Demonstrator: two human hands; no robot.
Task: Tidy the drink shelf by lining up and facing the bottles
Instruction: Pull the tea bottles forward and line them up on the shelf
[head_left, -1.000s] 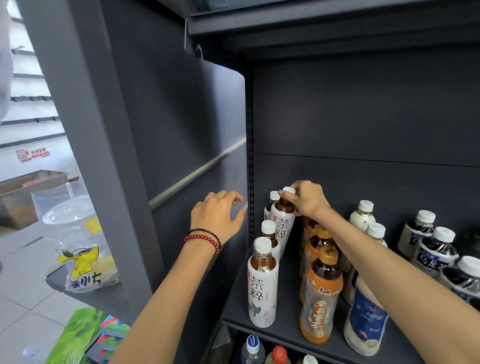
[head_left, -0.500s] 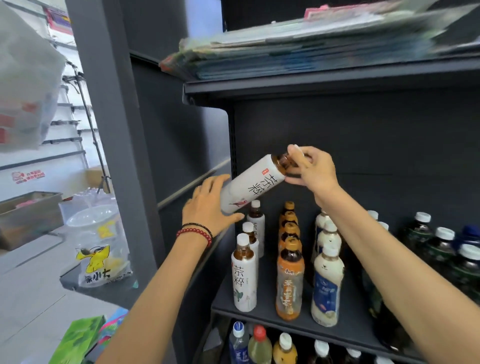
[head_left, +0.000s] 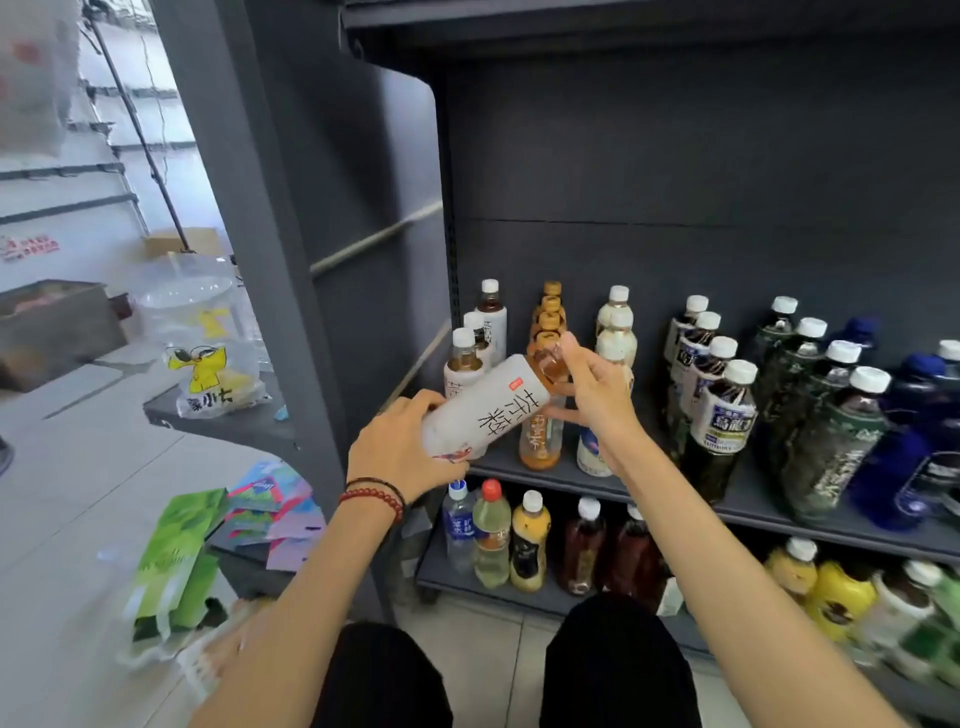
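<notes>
Gripping the tea bottle (head_left: 488, 410) by its base in the left hand (head_left: 405, 452), pinching its neck with the right hand (head_left: 592, 395), tilted in the air just before the drink shelf (head_left: 748, 506). Tip upright, turn label outward, set down fronting the matching tea row (head_left: 462, 358), clear of the orange-capped bottles (head_left: 540, 441).

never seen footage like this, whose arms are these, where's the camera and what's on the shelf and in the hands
No machine here: these are a person's two bare arms, filmed by one wide-angle camera worn on the head, looking forward and down. In front is a dark store shelf holding rows of upright drinks: white-label tea bottles at the left, orange-capped bottles next, further right dark bottles with white caps and blue bottles. More drinks stand on a lower shelf. The left hand grips the bottom end of a white tea bottle, held tilted in the air before the shelf; the right hand has its fingers round the neck end.
</notes>
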